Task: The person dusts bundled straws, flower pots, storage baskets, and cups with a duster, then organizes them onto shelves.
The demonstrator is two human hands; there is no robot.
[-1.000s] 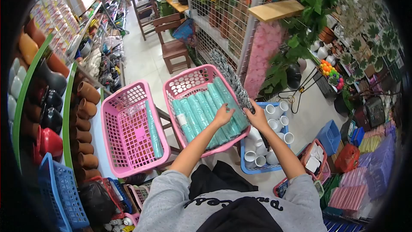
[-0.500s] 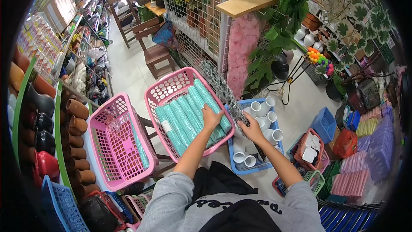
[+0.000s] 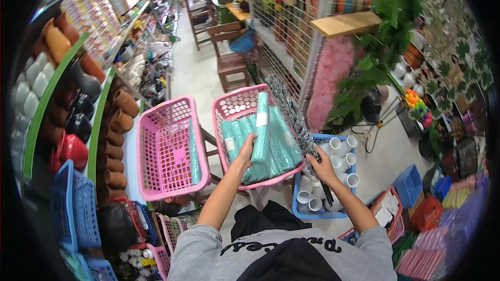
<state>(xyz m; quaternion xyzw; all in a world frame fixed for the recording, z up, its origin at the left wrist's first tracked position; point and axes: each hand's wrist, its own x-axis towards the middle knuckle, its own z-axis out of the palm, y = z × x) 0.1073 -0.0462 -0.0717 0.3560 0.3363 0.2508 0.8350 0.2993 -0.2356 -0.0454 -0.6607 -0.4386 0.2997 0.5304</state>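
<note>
My left hand (image 3: 246, 152) grips the lower part of a wrapped teal roll (image 3: 261, 125) with a white label, lifted above the other teal packs. Those packs (image 3: 284, 138) lie side by side in a pink basket (image 3: 240, 105). My right hand (image 3: 322, 167) is closed around a long grey, frosted-looking bundle (image 3: 291, 109), which slants along the basket's right side. To the left, a second pink basket (image 3: 162, 151) holds one teal pack (image 3: 195, 151) against its right wall.
A blue basket (image 3: 325, 214) of white cups (image 3: 336, 163) stands at the right. Terracotta pots (image 3: 122, 120) line a shelf at the left. A wooden chair (image 3: 232, 63), wire mesh and hanging green leaves (image 3: 364, 73) are farther ahead.
My left hand has taken hold of a teal roll and raised it above the others. The whole view has shifted, so the baskets appear farther right. My right hand still holds the grey bundle.
</note>
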